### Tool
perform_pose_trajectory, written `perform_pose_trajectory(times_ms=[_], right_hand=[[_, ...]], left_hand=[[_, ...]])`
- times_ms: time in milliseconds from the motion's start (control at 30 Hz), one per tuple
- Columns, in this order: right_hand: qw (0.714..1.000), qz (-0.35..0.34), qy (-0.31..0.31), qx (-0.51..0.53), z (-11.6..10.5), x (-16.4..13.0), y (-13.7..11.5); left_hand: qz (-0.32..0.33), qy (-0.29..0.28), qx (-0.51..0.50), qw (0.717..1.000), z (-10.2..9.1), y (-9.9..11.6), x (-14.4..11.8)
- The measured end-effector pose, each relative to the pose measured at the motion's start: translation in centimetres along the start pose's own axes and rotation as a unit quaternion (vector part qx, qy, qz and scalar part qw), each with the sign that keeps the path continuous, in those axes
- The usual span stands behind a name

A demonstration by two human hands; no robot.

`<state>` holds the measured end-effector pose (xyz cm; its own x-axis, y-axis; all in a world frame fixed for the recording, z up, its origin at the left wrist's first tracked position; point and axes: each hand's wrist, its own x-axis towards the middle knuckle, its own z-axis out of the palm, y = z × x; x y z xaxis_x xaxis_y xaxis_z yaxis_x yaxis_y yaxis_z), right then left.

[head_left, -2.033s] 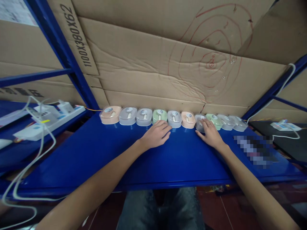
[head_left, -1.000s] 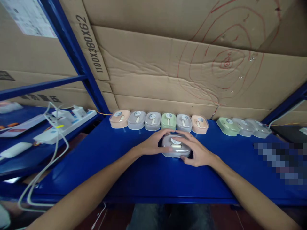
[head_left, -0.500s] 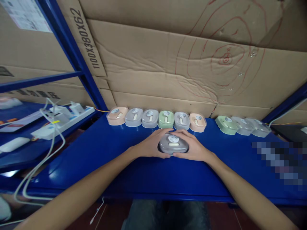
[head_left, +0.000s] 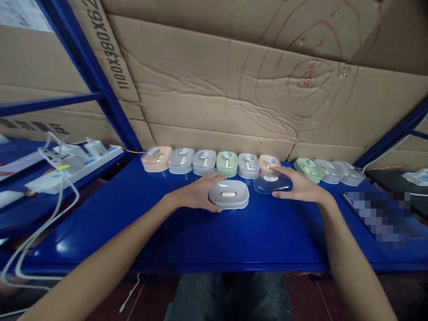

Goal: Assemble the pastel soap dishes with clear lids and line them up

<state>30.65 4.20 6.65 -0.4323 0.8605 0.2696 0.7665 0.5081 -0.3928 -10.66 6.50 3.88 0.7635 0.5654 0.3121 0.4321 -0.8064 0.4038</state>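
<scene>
Grasping one end of a rounded grey plastic box (head_left: 230, 200) on the blue tabletop (head_left: 234, 240), the left hand (head_left: 198, 193) steadies it; the right hand (head_left: 300, 186) pinches a transparent plastic lid (head_left: 271, 185), already off, just beside. Beyond, nine pastel plastic boxes (head_left: 227, 166) stand lidded, apparently unopened.

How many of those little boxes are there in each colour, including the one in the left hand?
Peach boxes: 2
Green boxes: 2
Grey boxes, including the one in the left hand: 6
Total: 10 boxes, not counting the loose clear lid in the right hand
</scene>
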Motion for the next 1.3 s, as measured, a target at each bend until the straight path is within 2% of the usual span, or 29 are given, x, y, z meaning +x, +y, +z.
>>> perform_pose_trajectory(times_ms=[100,167,400,533,633,733,867,1133,1300], right_hand=[[0.996,0.005,-0.074,-0.038,0.5,-0.5,1.0],[0.994,0.004,-0.099,-0.052,1.1,-0.4,0.9],[0.994,-0.012,-0.089,-0.065,0.9,-0.3,-0.3],[0.998,-0.033,-0.014,-0.058,1.7,0.1,-4.0],[0.995,-0.102,0.008,0.015,4.4,0.7,-7.5],[0.986,-0.168,-0.008,0.024,7.5,1.2,-9.5],[0.982,-0.189,-0.016,0.013,9.6,1.4,-9.5],[0.982,-0.181,-0.002,0.05,9.8,1.4,-8.7],[0.979,-0.161,0.017,0.122,9.8,1.3,-8.6]], left_hand=[[0.018,0.002,0.004,1.0,-0.7,-0.2,-0.1],[0.011,0.001,0.007,1.0,-0.8,-0.1,-0.2],[0.006,-0.007,0.026,1.0,-0.4,0.2,-0.2],[0.005,0.006,0.026,1.0,0.3,0.3,-0.2],[0.012,0.018,0.022,1.0,1.0,1.0,0.0],[0.009,0.007,0.015,1.0,1.7,1.9,0.3],[-0.006,0.004,0.012,1.0,2.4,2.5,0.6],[-0.002,0.021,-0.022,1.0,2.6,2.2,0.7],[-0.077,0.018,-0.102,0.992,2.3,2.1,0.4]])
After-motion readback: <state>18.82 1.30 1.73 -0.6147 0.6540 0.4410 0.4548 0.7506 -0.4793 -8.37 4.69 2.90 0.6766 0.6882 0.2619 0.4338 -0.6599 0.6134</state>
